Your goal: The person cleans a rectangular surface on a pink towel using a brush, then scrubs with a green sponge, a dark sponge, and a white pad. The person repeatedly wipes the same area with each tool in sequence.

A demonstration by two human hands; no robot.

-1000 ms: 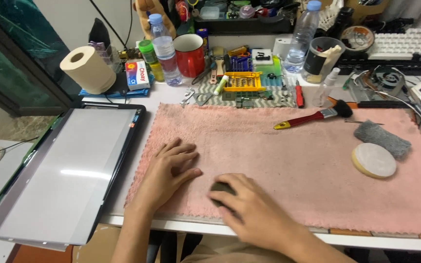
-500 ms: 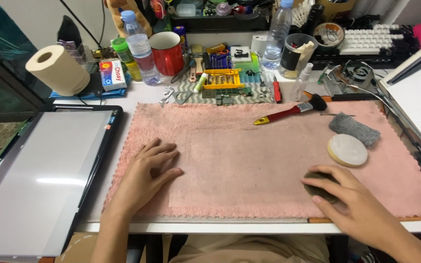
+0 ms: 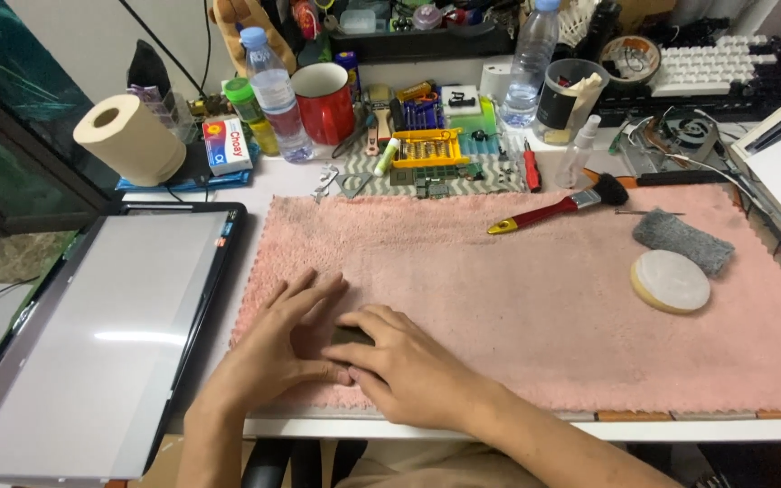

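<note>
Both hands (image 3: 345,357) flat over dark object (image 3: 352,335)

Left: tablet (image 3: 101,334), paper roll (image 3: 128,140).
Back row: bottle (image 3: 273,95), red mug (image 3: 324,102), yellow bit case (image 3: 425,147), second bottle (image 3: 530,68), keyboard (image 3: 725,72).
On the towel, right: brush (image 3: 558,208), grey pad (image 3: 682,240), round white disc (image 3: 670,281).
</note>
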